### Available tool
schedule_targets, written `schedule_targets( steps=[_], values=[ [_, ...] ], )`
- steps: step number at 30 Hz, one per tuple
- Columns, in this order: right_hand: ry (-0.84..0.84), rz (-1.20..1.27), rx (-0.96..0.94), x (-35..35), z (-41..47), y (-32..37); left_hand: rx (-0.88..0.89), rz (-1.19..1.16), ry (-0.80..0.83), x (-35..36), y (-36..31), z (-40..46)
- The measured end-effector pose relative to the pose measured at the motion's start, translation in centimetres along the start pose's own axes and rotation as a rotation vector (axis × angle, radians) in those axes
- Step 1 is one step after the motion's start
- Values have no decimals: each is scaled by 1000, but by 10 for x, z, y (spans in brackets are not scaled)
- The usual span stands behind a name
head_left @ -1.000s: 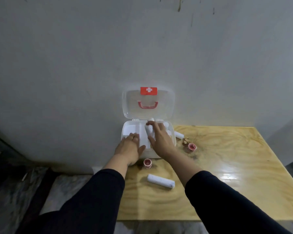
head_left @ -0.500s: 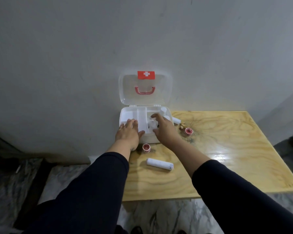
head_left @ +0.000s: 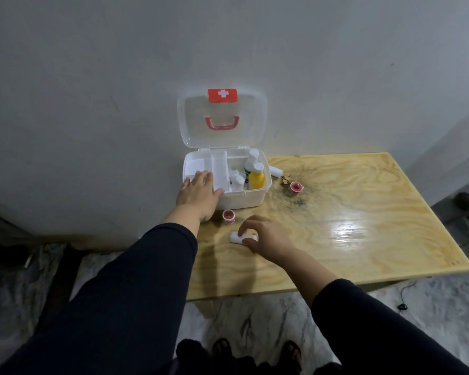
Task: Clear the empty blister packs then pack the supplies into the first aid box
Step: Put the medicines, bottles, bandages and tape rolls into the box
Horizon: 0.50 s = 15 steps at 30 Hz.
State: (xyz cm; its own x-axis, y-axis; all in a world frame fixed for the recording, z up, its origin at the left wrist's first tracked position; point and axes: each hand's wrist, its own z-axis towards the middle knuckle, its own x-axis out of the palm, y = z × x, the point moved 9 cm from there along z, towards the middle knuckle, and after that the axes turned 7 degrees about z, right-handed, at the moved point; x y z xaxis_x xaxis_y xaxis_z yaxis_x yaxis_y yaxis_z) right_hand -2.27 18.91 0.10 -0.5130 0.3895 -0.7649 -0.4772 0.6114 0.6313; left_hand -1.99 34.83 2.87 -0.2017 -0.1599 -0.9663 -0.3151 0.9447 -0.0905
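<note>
The white first aid box [head_left: 244, 200] stands open at the table's far left corner, its clear lid [head_left: 222, 117] leaning back against the wall. Inside it stand a yellow bottle [head_left: 256, 179] and several white bottles [head_left: 237, 182]. My left hand [head_left: 199, 194] rests flat on the box's front left rim. My right hand [head_left: 266, 235] closes its fingers around a white bandage roll [head_left: 236, 237] lying on the table in front of the box. A small red tape roll [head_left: 228, 216] sits between my hands.
A second red tape roll [head_left: 296, 187], some small brown bits [head_left: 284, 180] and a white roll [head_left: 276, 171] lie right of the box on the wooden table [head_left: 363, 212]. The wall is directly behind. My feet show on the marble floor below.
My right hand left the inside of the box and came back toward me onto the white bandage roll. The left hand stayed on the box rim. The camera tilted down.
</note>
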Motion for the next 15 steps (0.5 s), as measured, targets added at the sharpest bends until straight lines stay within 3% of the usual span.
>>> schedule_targets(
  steps=[6,15],
  values=[
    [33,-21,49,10,-1,-18,-9,18,6,1,0,-2],
    [-213,39,221,-77,4,-59,-4,38,-19,0,-2,-2]
  ],
)
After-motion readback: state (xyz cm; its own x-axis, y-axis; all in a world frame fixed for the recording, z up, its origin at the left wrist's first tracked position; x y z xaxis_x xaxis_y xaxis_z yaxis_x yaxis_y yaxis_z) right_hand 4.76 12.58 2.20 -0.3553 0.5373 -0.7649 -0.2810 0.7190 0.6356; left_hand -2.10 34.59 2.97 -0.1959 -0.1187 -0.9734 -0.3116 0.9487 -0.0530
